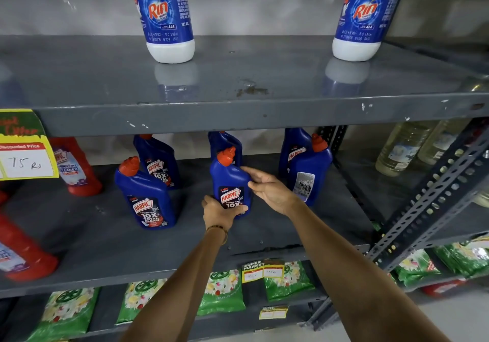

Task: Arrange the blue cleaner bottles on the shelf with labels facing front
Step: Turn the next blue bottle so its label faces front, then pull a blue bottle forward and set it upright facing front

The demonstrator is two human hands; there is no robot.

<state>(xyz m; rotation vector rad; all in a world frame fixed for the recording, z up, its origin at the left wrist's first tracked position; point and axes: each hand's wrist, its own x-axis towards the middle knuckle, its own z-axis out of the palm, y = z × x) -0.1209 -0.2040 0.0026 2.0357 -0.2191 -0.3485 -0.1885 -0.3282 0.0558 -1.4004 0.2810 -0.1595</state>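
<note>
Several blue cleaner bottles with red caps stand on the middle grey shelf [79, 241]. The centre front bottle [229, 180] shows its label forward; my left hand [218, 213] grips its base and my right hand [268, 189] touches its right side. To the left stands a front bottle [145, 196] with its label forward, and behind it another bottle [157, 161]. A further bottle [225, 142] stands behind the centre one. At the right, a front bottle [309, 172] shows its back label with a barcode, and a bottle [293, 149] behind it faces forward.
Red cleaner bottles [76, 167] stand at the left by a yellow price tag [26, 153]. Two white bottles with blue labels [166, 16] stand on the upper shelf. Green packets [222, 291] fill the lowest shelf. A perforated metal brace [428, 206] and clear bottles [402, 148] are on the right.
</note>
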